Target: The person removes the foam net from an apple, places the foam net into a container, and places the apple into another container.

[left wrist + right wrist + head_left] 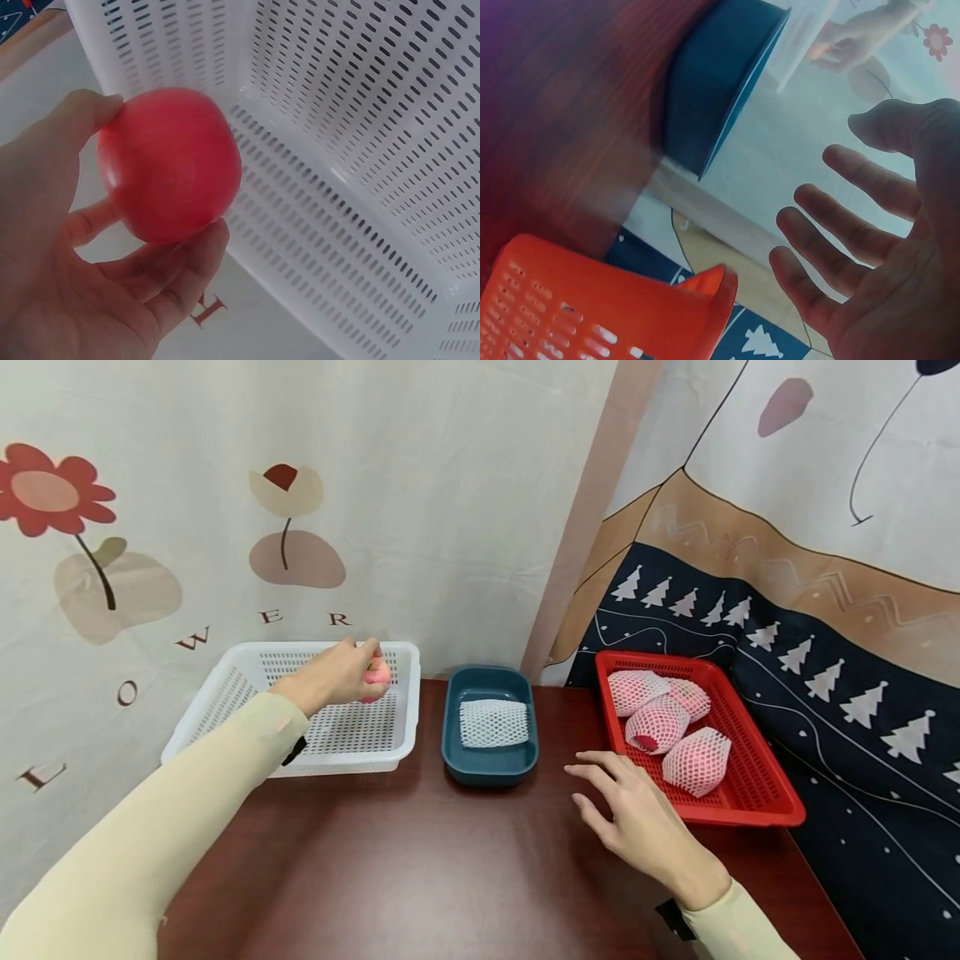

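Observation:
Over the white basket (408, 693) my left hand (333, 677) grips a red apple (172, 165), thumb on one side and fingers on the other. No other fruit shows in that basket. My right hand (637, 818) hovers with fingers spread and holds nothing, just left of the red basket (757, 802). Inside the red basket lie several fruits in pink-looking foam nets (697, 762); a bit of red shows through one net. Between the baskets stands a blue-green tub (491, 768) with a white foam net (493, 723) lying in it.
All the containers stand on a dark reddish-brown table (450, 860). Behind them hangs a pale curtain (450, 527) with flower prints. A navy cloth with tree prints (862, 752) lies along the right side, close to the red basket.

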### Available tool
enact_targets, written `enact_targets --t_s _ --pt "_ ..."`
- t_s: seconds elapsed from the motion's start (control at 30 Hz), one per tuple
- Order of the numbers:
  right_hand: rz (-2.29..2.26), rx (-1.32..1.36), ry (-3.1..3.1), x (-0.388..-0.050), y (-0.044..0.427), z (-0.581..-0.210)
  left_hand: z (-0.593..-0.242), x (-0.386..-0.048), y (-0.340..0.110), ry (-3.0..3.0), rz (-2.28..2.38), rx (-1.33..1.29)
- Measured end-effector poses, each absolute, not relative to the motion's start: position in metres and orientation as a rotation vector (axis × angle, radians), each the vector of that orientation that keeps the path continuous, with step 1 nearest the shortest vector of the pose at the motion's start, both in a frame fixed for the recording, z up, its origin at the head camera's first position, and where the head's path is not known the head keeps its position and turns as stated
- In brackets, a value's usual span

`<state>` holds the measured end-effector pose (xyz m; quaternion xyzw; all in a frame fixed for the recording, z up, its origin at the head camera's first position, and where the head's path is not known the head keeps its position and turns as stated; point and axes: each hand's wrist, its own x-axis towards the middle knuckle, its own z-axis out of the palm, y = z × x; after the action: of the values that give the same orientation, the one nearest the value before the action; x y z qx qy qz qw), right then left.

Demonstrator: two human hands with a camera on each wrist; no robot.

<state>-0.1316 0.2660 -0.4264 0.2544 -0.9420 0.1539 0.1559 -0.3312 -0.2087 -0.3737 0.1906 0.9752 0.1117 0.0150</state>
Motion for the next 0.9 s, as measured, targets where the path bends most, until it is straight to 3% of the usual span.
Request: enact_targets --t_s 0.9 --pt "0.422 0.655 -2.633 -0.139 0.301 -0.423 -0.39 -0.362 -0.197 2.916 0.255 0.549"
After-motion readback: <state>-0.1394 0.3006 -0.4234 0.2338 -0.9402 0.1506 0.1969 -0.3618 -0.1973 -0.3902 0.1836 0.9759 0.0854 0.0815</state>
